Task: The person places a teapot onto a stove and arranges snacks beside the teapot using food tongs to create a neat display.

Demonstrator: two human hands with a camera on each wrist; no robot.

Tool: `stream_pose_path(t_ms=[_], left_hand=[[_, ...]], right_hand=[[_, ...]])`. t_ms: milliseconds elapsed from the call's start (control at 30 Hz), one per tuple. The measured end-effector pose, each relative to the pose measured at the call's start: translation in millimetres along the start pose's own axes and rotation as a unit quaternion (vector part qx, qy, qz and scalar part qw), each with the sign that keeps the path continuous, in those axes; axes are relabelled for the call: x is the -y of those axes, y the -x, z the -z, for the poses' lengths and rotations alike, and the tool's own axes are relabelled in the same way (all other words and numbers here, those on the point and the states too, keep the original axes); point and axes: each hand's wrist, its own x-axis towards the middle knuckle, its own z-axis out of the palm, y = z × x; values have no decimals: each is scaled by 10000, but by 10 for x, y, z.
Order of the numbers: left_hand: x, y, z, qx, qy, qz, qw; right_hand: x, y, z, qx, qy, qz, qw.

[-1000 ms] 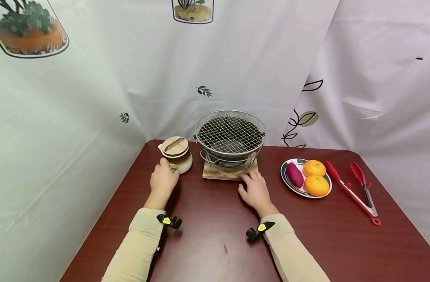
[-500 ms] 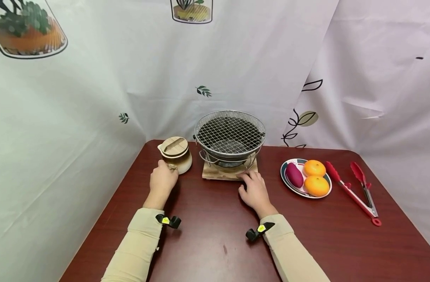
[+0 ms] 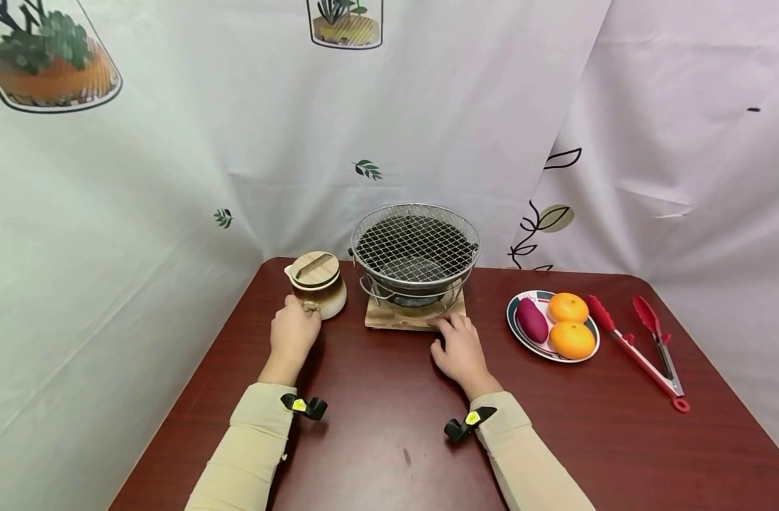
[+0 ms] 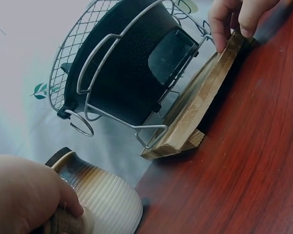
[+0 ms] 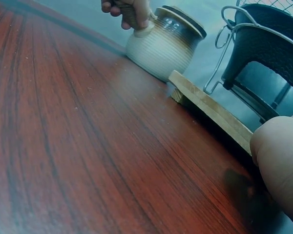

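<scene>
While the left hand [image 3: 294, 333] curls round the pot's handle [image 5: 129, 13] left of centre, the pot [image 3: 318, 284] should lift level; the right hand [image 3: 461, 348], fingers apparently relaxed, steadies the wooden board [image 3: 410, 316].

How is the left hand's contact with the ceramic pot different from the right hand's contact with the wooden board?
The left hand grips the ceramic pot's handle, fingers curled round it; the right hand only touches the wooden board's front edge with its fingers. The pot is round and lidded; the board is flat. Both stand on the table.
</scene>
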Motion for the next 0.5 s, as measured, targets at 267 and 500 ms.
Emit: stream_pose_path(t_ms=[267, 500], left_hand=[[11, -13, 36, -67, -13, -89, 9999], [35, -28, 47, -100, -26, -183, 9998]], right_hand=[[-12, -1, -9, -22, -4, 27, 10000], [-9, 4, -10, -118, 1, 119, 9999]])
